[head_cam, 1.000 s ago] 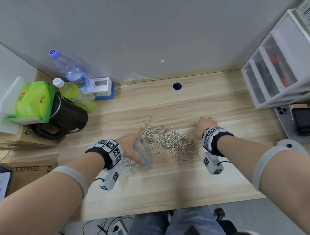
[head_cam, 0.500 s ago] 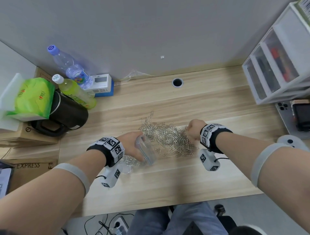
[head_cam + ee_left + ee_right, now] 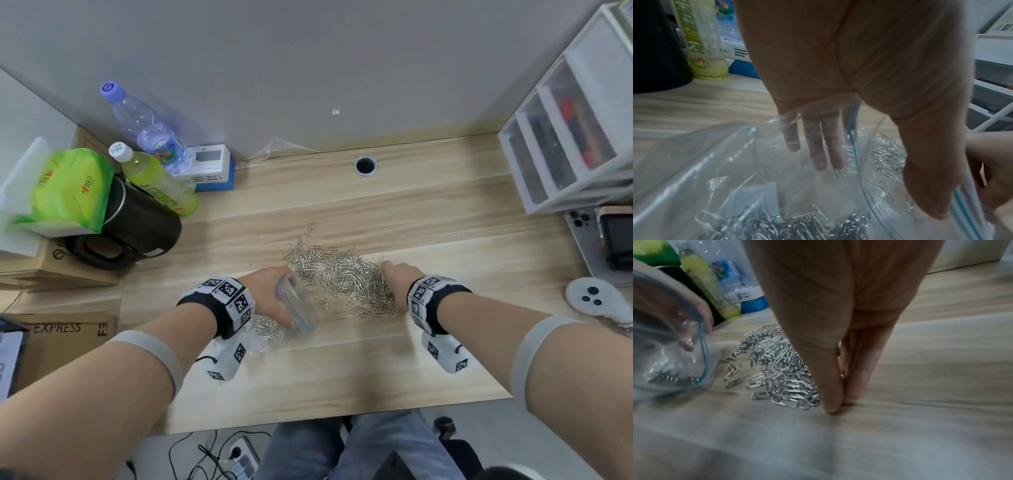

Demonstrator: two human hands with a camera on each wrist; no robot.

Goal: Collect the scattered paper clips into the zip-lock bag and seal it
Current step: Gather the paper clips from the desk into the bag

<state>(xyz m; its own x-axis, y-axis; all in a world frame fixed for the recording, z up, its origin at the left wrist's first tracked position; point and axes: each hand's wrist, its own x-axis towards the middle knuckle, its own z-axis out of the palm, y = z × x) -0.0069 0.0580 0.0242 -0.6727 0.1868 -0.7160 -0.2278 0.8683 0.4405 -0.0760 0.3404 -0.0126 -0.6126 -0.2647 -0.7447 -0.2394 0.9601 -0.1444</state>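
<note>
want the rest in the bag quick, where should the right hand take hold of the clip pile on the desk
Take the paper clip pile at its right edge, where the right hand rests. It lies loose and flat, so cup it low and sweep left toward the zip-lock bag mouth that the left hand holds open.

Head view overhead, wrist views close, sharing paper clips (image 3: 342,277)

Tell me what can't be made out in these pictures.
- Right hand fingertips: head view, hidden behind the hand.
- Left hand's grip on the zip-lock bag: head view, fingers tucked into the plastic.
- Paper clip count: pile overlaps, right wrist view blurred.
- Drawer unit contents: frosted fronts, cut off by the edge.
</note>
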